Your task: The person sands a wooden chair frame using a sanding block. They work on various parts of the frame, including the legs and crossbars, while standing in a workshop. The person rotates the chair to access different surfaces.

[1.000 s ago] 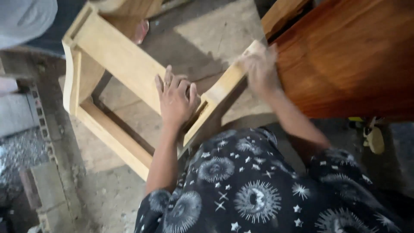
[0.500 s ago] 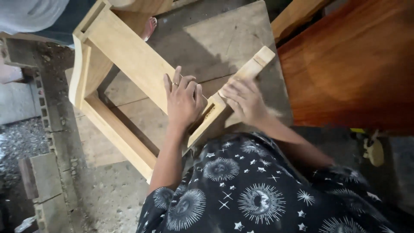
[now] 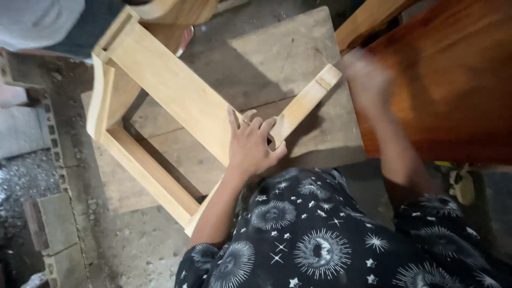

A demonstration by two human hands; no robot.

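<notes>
Left hand [image 3: 250,146] presses flat, fingers spread, on the pale unfinished wooden frame [image 3: 160,80]. Right hand [image 3: 365,72] is blurred; finger state unclear. Brace firmly near the joint

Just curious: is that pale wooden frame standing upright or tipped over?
Tipped: the pale wooden frame lies on its side, its rails slanting across the floor.

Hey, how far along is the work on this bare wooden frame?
Done: the pale unfinished wooden frame is already joined, with rails and legs assembled, and lies on a worn board. In hand: the left hand presses on its corner joint while the right hand, motion-blurred, is at the end of the leg. Left: the wood looks raw beside the glossy red-brown panel.
</notes>
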